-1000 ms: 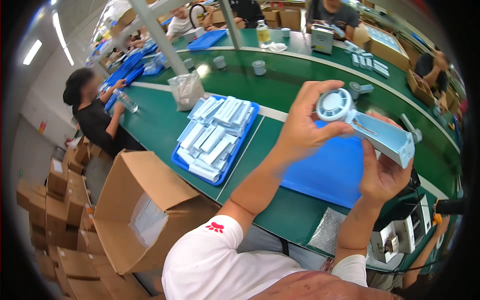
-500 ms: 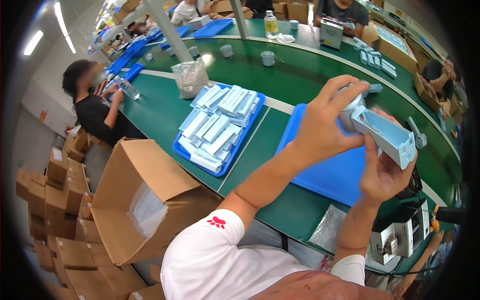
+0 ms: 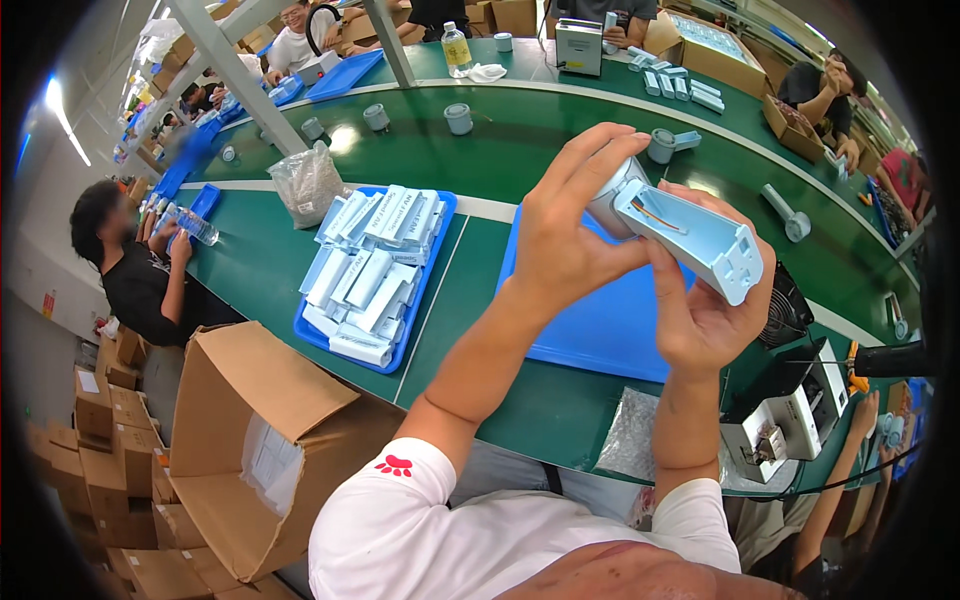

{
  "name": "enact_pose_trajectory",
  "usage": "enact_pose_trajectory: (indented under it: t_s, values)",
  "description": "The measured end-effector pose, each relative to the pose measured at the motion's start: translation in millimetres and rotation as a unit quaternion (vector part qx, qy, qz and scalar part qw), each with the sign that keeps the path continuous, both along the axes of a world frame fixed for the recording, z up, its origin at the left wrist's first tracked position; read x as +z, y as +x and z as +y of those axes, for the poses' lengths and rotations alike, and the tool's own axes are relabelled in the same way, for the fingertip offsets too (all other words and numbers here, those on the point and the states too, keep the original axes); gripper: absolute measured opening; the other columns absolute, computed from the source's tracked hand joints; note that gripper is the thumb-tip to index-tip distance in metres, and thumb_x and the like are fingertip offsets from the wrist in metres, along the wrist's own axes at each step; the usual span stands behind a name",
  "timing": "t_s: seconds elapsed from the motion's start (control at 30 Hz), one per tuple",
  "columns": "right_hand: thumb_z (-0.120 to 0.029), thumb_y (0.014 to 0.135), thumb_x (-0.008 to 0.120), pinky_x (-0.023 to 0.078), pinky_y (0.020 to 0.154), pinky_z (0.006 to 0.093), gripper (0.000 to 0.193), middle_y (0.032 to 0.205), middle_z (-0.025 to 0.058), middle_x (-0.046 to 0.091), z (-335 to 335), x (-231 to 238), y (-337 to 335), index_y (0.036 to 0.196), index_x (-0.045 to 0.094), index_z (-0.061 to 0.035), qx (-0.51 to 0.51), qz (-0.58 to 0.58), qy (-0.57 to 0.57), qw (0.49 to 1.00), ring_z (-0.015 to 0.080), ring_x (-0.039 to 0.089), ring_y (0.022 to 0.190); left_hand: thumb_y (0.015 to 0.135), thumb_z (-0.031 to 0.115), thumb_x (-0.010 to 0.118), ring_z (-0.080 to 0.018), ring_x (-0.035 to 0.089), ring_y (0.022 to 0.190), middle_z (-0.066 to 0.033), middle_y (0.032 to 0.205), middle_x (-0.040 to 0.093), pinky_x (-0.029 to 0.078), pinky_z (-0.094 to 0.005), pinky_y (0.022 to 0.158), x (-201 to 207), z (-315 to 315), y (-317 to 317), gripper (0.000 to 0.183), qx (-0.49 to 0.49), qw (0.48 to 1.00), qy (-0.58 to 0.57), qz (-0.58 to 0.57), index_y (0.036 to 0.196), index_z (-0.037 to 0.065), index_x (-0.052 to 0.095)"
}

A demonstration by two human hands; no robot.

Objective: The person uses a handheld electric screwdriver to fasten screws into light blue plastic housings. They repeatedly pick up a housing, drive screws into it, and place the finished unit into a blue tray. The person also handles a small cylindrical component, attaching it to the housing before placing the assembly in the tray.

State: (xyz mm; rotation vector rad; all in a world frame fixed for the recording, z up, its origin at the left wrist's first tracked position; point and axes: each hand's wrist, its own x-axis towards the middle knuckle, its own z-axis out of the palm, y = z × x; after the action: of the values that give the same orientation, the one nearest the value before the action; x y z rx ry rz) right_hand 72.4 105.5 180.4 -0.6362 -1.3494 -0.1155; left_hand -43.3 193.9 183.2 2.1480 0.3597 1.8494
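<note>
A light-blue plastic housing point(image 3: 690, 238) with a rounded, paler head and a long hollow handle is held up over the bench. Coloured wires point(image 3: 655, 218) lie inside the handle's open side. My left hand point(image 3: 560, 235) is closed round the head end, fingers over its top and thumb below. The handle rests in my right hand point(image 3: 715, 320), whose thumb presses near where handle and head meet. Below both hands lies a flat blue tray point(image 3: 590, 325). To its left, another blue tray point(image 3: 425, 280) holds several light-blue handle pieces point(image 3: 365, 275).
An open cardboard box point(image 3: 270, 400) stands at the bench's left edge. Bubble wrap point(image 3: 630, 430) and a white-and-black device point(image 3: 780, 430) lie near my right arm. A green conveyor point(image 3: 540, 110) carries several grey parts. A bag of granules point(image 3: 308, 185) stands behind the filled tray. Co-workers sit around.
The view has turned, so bench, trays and box sit further left in the picture. Both hands still hold the housing, its open handle side now facing me a little more.
</note>
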Motion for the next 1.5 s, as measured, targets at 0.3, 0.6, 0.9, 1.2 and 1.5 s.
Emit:
enact_pose_trajectory:
  t_s: [0.3,0.6,0.9,1.2,1.5]
  values:
    - [0.010,0.077,0.077,0.054,0.097,0.0389,0.050,0.118,0.0265,0.069,1.0,2.0,0.3,0.123,0.057,0.0053,0.009,-0.025,0.003,1.000,0.0318,0.070,0.110,0.064,0.013,0.090,-0.0324,0.067,0.117,-0.0179,0.130,0.067,0.054,-0.0387,0.098,-1.4,2.1,-0.2,0.069,-0.017,1.000,0.005,-0.014,0.128,0.004,0.068]
    - [0.005,0.083,0.080,0.053,0.101,0.0399,0.061,0.130,0.0181,0.066,7.4,-1.6,22.7,0.137,0.052,0.0025,0.000,0.063,-0.148,0.987,0.0262,0.066,0.117,0.066,0.021,0.092,-0.0331,0.064,0.115,-0.0160,0.120,0.064,0.055,-0.0400,0.094,-7.8,5.9,-4.0,0.075,-0.018,0.983,-0.118,0.136,0.134,0.009,0.062]
    - [0.001,0.086,0.078,0.052,0.104,0.0376,0.054,0.127,0.0133,0.069,-2.8,13.4,43.3,0.137,0.059,-0.0004,-0.064,0.029,-0.159,0.985,0.0230,0.066,0.119,0.065,0.059,0.089,-0.0338,0.073,0.098,-0.0173,0.106,0.073,0.058,-0.0414,0.084,-94.5,86.9,-20.1,0.085,0.212,0.831,-0.358,0.369,0.126,0.004,0.064]
    - [0.006,0.088,0.074,0.053,0.099,0.0341,0.043,0.116,0.0122,0.072,-10.0,12.1,33.5,0.129,0.064,0.0034,-0.039,-0.026,-0.194,0.980,0.0203,0.070,0.107,0.055,0.075,0.088,-0.0325,0.071,0.108,-0.0185,0.113,0.073,0.058,-0.0429,0.088,-109.1,78.2,-20.2,0.104,0.230,0.761,-0.326,0.511,0.128,0.005,0.062]
    - [0.008,0.085,0.070,0.054,0.093,0.0315,0.036,0.100,0.0123,0.073,-24.8,24.1,47.2,0.121,0.068,0.0034,-0.027,0.035,-0.201,0.978,0.0186,0.071,0.096,0.078,0.052,0.082,-0.0344,0.066,0.116,-0.0186,0.127,0.065,0.053,-0.0429,0.100,-117.4,227.7,-34.9,0.082,0.252,0.852,-0.341,0.306,0.142,0.007,0.056]
